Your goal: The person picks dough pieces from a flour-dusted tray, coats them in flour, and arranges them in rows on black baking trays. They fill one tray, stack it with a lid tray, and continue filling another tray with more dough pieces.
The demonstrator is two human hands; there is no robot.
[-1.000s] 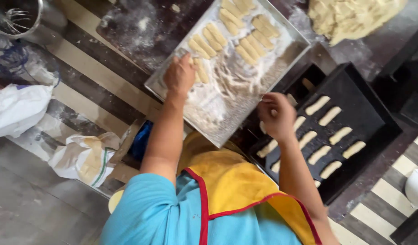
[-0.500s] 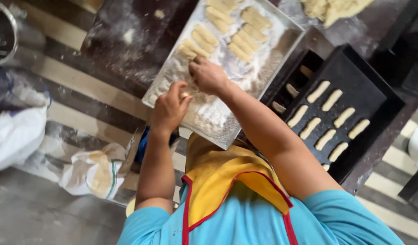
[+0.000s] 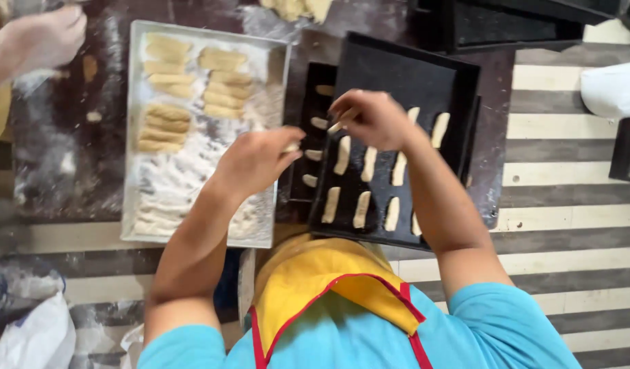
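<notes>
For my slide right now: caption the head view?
Right hand places dough piece on black tray; left hand over floured tray.

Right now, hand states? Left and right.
Left hand: fingers curled over the floured tray, pinching something pale; cannot tell what.
Right hand: pinching a dough piece over the black tray.

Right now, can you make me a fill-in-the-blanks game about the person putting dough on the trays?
1. The right hand holds a dough piece over the ____ tray.
2. The left hand is above the floury ____ tray.
3. The person wears a ____ apron over a blue shirt.

Missing words: black; silver; yellow
</notes>
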